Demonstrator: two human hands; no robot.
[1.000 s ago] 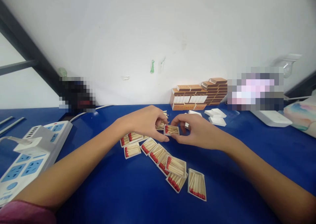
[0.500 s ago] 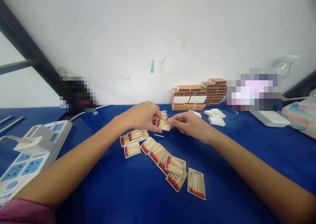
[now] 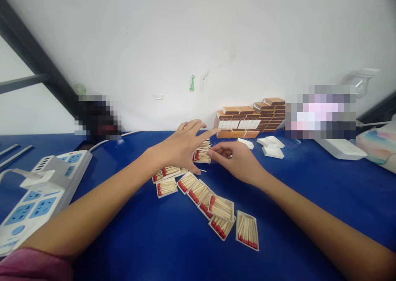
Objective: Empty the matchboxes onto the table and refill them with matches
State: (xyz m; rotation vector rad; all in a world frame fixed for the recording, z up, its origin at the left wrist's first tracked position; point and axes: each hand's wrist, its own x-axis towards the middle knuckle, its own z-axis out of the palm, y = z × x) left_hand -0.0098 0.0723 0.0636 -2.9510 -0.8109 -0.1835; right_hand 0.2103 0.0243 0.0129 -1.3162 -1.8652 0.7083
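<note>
My left hand (image 3: pixel 182 145) hovers over the blue table (image 3: pixel 154 239) with its fingers stretched out toward the wall, holding nothing. Just to its right, my right hand (image 3: pixel 238 159) is curled, its fingertips pinching the edge of a small open tray of red-tipped matches (image 3: pixel 202 156). Behind that tray lies a loose heap of matches (image 3: pixel 206 144). In front of both hands, several filled match trays (image 3: pixel 216 213) lie in a curved row.
Stacked brown matchbox sleeves (image 3: pixel 250 119) stand against the wall, with white empty trays (image 3: pixel 270 145) before them. A white and blue power strip (image 3: pixel 34 190) lies at the left. A white flat box (image 3: pixel 340 148) and a coloured object (image 3: pixel 377 145) sit at the right.
My left hand let go of the match tray and spread its fingers forward. The tray moved away from me to beside the loose heap, still pinched by my right hand.
</note>
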